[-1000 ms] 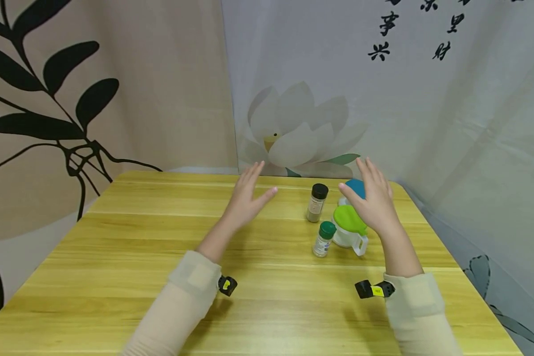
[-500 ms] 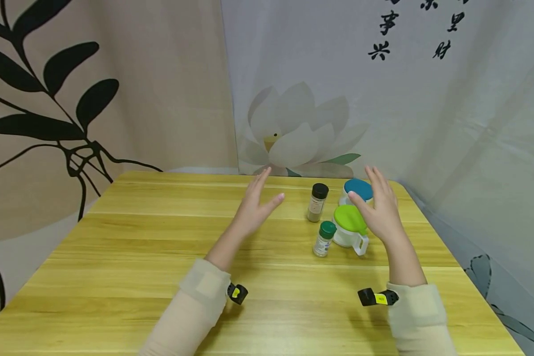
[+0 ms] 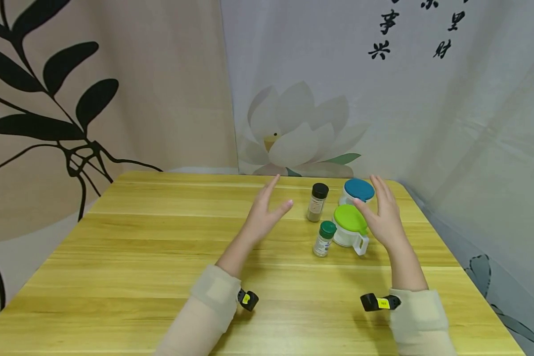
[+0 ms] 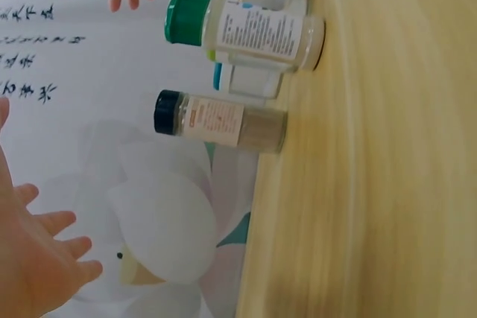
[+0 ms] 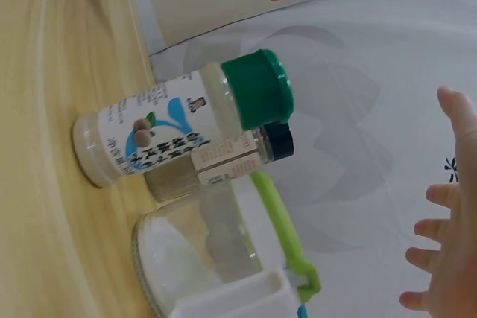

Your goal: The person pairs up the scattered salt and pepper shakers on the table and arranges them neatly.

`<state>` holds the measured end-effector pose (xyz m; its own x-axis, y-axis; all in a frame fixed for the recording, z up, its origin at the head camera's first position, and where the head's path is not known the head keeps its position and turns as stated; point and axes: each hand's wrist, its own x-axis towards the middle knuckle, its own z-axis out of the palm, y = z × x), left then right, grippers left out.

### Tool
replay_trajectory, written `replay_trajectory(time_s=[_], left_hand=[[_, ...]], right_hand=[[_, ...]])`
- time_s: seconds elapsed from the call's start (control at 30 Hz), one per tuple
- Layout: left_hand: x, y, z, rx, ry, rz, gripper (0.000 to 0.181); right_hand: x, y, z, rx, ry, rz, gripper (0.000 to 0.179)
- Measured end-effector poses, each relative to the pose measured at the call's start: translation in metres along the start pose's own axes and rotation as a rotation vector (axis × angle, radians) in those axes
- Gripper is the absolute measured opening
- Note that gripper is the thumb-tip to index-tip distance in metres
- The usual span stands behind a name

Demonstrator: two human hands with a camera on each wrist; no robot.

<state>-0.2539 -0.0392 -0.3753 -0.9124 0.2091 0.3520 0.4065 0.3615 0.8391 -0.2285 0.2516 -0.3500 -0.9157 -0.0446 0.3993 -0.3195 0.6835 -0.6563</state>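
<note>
My left hand (image 3: 261,218) hovers over the middle of the table, left of the jars, fingers straight and thumb spread, holding nothing. On the right, my right hand (image 3: 384,222) is held above and beside the jars, also with straight fingers and nothing in it; its thumb overlaps the blue-lidded jar (image 3: 358,190) in the head view. Nearest to that hand is a jar with a light green lid (image 3: 349,218) and a white handle. A small seasoning bottle with a dark green cap (image 5: 258,90) and a label stands in front. Behind it is a black-capped seasoning bottle (image 4: 220,122).
The wooden table (image 3: 129,257) reaches back to a cloth backdrop (image 3: 302,54) printed with a lotus and black characters. Black leaves are printed on the left curtain (image 3: 169,89). Each sleeve cuff carries a small black wrist camera (image 3: 248,299).
Both hands have drawn back toward the person and a little to the right, the left hand more so. The blue lid, partly covered before, shows more fully. The jars and bottles have stayed put.
</note>
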Motion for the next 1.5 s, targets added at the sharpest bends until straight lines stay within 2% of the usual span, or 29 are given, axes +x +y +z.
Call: replay_trajectory(time_s=[0.3,0.87,1.5], left_hand=[[-0.004,-0.002,0.015,-0.054,-0.003,-0.024,0.074],[-0.008,-0.005,0.035,-0.112,-0.006,-0.066,0.075],[-0.014,-0.004,0.057,-0.187,-0.015,-0.049,0.079]], right_hand=[[-0.004,0.014,0.003,0.035,-0.001,0.035,0.075],[-0.009,0.034,0.009,0.091,-0.021,0.090,0.077],[-0.015,0.049,0.017,0.142,-0.053,0.147,0.083]])
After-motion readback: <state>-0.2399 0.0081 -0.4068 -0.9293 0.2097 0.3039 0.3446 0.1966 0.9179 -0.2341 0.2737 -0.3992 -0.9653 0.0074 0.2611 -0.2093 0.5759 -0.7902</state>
